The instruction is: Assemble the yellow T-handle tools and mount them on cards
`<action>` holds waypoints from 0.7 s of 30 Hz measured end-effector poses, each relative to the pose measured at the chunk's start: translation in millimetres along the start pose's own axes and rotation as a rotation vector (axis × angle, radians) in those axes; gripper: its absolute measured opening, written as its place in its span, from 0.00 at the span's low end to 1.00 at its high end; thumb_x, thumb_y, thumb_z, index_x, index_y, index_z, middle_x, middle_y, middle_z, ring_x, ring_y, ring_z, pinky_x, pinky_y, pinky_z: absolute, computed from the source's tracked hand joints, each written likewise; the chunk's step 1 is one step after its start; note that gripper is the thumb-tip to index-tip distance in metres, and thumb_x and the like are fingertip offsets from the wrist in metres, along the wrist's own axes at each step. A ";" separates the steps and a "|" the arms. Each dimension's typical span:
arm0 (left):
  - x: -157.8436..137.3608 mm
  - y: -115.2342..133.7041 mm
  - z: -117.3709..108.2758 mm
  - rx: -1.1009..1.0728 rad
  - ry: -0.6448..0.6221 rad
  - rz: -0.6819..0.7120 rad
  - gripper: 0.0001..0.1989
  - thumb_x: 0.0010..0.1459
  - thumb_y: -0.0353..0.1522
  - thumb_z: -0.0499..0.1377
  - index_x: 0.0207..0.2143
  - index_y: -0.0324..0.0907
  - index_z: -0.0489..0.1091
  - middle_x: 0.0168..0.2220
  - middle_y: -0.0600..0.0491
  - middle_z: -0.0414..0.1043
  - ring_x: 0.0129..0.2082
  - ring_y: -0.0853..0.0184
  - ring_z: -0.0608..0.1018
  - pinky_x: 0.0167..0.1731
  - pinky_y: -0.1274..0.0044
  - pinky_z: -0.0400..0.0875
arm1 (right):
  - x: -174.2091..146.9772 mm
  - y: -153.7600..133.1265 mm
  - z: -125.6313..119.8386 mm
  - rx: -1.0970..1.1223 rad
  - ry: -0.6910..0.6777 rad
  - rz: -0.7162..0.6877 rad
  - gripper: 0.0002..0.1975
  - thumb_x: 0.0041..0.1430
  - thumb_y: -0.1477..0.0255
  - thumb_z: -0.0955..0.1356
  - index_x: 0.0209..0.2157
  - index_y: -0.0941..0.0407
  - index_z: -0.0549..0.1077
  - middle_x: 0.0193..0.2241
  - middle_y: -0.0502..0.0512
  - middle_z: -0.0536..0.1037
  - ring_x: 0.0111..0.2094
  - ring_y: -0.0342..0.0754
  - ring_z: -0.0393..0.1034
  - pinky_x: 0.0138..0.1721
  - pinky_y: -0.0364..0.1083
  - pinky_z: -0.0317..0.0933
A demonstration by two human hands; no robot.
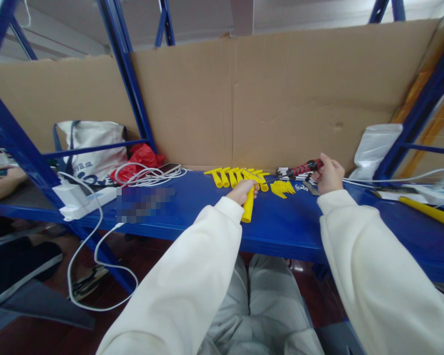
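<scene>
- The left hand (244,191) is closed around a yellow tubular piece (247,211), which is near the front edge of the blue counter (281,222).
- The right hand (330,173) grasps a screwdriver (304,168) by its red and black handle; the shaft points toward the left hand.
- Farther back, other yellow pieces (224,178) form a row.
- The white tote bag (99,134) bears the characters "豆腐"; its larger writing below is not clear.

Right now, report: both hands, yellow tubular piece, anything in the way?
Left hand gripping yellow tubular piece. Right hand holding red-and-black-handled screwdriver, shaft toward that piece. Possible obstruction: yellow T-shaped pieces just beyond left hand.
</scene>
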State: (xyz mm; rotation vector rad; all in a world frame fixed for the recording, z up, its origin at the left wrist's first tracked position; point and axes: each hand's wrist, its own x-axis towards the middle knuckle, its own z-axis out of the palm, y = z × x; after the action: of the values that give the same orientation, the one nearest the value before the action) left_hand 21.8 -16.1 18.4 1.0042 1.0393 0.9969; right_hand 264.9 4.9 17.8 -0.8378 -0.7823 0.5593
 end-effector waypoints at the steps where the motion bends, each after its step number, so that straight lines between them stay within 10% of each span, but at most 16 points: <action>1: 0.8 -0.1 -0.2 -0.007 0.005 0.009 0.15 0.64 0.19 0.48 0.26 0.43 0.59 0.15 0.61 0.56 0.13 0.75 0.58 0.17 0.82 0.52 | 1.6 0.6 -1.4 -0.028 0.009 -0.009 0.25 0.52 0.58 0.76 0.24 0.51 0.55 0.14 0.38 0.54 0.12 0.38 0.51 0.12 0.40 0.46; 10: 4.0 -0.9 0.8 -0.065 0.045 0.019 0.13 0.60 0.19 0.52 0.27 0.42 0.61 0.15 0.60 0.56 0.14 0.74 0.58 0.17 0.82 0.52 | -9.5 2.2 2.7 -0.316 -0.131 0.063 0.17 0.55 0.68 0.72 0.22 0.51 0.60 0.10 0.41 0.57 0.11 0.39 0.52 0.11 0.39 0.47; 21: 7.2 -2.1 1.1 -0.039 0.060 0.039 0.11 0.63 0.20 0.51 0.29 0.42 0.62 0.16 0.60 0.58 0.14 0.75 0.60 0.18 0.82 0.54 | -32.1 4.5 8.5 -0.884 -0.550 0.561 0.18 0.60 0.67 0.72 0.20 0.55 0.66 0.11 0.46 0.64 0.10 0.37 0.51 0.11 0.38 0.45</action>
State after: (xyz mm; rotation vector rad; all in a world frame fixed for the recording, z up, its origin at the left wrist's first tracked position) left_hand 24.6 -9.9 15.2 0.9711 1.0493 1.0806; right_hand 238.4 -11.6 5.5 -1.7915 -1.3447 0.9845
